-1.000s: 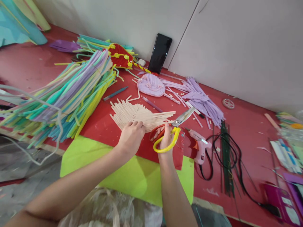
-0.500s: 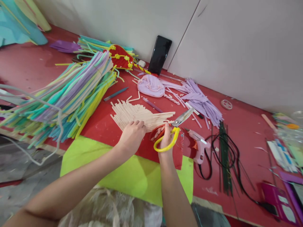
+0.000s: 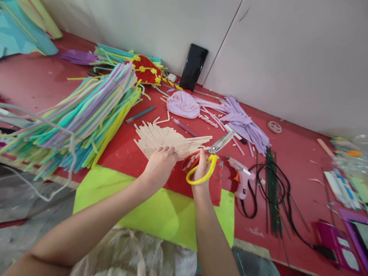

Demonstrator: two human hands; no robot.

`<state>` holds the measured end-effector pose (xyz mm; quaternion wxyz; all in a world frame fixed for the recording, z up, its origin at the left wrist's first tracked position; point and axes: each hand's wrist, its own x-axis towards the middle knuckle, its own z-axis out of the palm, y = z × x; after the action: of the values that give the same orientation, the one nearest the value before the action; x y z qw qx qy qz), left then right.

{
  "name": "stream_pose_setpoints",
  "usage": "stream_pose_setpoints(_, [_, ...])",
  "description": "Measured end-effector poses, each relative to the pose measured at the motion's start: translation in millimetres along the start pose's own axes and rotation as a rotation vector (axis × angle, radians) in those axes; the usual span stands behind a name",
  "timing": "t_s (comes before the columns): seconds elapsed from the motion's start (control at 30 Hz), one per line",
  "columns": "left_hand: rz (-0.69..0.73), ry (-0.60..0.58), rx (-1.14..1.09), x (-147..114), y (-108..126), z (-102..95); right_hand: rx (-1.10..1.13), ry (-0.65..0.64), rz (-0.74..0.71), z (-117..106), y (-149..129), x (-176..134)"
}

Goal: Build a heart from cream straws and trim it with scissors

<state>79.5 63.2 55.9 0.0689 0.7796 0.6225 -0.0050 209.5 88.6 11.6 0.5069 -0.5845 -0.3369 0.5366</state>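
Observation:
A woven piece of cream pipe cleaners [image 3: 161, 135] lies on a red sheet [image 3: 184, 183], its loose ends fanned left and right. My left hand [image 3: 161, 163] is closed at its near edge, with fingers bent down onto the strands; the fingertips are partly hidden. Scissors [image 3: 204, 168] with one yellow and one red handle loop are in my right hand [image 3: 200, 167], blades pointing up and right, just past the strands' right ends. Behind the cream piece are a purple pen [image 3: 184, 127] and a lilac woven pipe-cleaner oval [image 3: 183, 104].
A large bundle of coloured pipe cleaners [image 3: 86, 115] fills the left. To the right lie a pink glue gun [image 3: 243, 177], its black cord and dark green stems [image 3: 273, 191]. A phone [image 3: 194, 67] leans on the wall. Lime-green felt [image 3: 166, 214] hangs over the front edge.
Almost nothing differs. Both hands, the scissors and the cream piece keep their places, apart from a very slight shift of the view.

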Motion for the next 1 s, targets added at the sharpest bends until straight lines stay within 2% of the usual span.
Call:
stream_pose_setpoints(0.23, [-0.010,-0.012,-0.013,0.3,0.6,-1.6,0.026,-0.012,0.021,1.5,-1.4,-1.8])
stream_pose_setpoints(0.53, [-0.010,0.003,-0.020,-0.6,0.1,-1.1,-0.092,0.006,-0.070,-3.0,7.3,3.5])
stream_pose_setpoints(0.77, [-0.029,-0.021,-0.036,-1.1,0.3,-5.9,-0.057,0.009,-0.044,-1.9,4.0,1.7])
stream_pose_setpoints(1.0, [-0.022,-0.002,-0.032,-2.0,-0.2,-1.4,-0.079,0.003,-0.049,-2.8,4.6,1.0])
